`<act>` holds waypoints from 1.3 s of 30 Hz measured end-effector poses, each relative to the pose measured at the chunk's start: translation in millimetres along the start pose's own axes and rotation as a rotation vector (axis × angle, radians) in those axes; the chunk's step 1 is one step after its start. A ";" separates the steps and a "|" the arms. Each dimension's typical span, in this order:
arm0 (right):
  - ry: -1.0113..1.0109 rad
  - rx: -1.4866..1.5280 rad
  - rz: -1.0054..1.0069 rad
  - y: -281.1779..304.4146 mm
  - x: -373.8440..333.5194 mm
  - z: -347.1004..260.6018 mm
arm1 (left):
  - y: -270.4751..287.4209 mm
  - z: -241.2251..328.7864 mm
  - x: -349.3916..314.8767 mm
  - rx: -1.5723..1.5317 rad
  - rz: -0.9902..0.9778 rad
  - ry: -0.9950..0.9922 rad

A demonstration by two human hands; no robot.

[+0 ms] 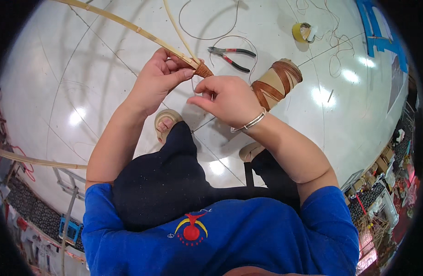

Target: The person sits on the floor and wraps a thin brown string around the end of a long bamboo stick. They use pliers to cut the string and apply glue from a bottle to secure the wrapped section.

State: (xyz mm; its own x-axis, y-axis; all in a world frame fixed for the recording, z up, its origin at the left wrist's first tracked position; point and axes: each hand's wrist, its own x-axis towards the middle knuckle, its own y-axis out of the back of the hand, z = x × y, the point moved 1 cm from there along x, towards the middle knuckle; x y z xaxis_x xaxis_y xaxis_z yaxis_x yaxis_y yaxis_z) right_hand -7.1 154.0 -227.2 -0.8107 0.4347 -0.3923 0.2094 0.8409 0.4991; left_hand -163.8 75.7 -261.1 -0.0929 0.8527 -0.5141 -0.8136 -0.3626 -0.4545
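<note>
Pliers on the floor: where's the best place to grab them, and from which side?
Probably by both red-and-black handles, coming from the picture's right: the pliers lie flat, metal nose pointing left, handles spread apart with their free ends toward the right.

Bright glare spots the floor (105, 83), while the bent, dark-rimmed edges seem soft.

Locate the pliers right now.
In the head view, the pliers lie on the floor, just right of top centre, beyond the right hand and left of the yellow tape roll.
</note>
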 end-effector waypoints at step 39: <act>0.939 -0.544 -0.181 64.1 77.3 0.2 | -2.7 0.2 -3.1 0.094 0.004 -0.119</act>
State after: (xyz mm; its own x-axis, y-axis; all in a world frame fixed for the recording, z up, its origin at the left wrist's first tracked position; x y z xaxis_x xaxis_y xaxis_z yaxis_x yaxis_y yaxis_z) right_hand -56.3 241.6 -225.8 -0.9466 -0.2928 0.1348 -0.0365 0.5129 0.8577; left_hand -161.4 74.1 -258.2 -0.1589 0.8920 -0.4232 -0.8627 -0.3339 -0.3798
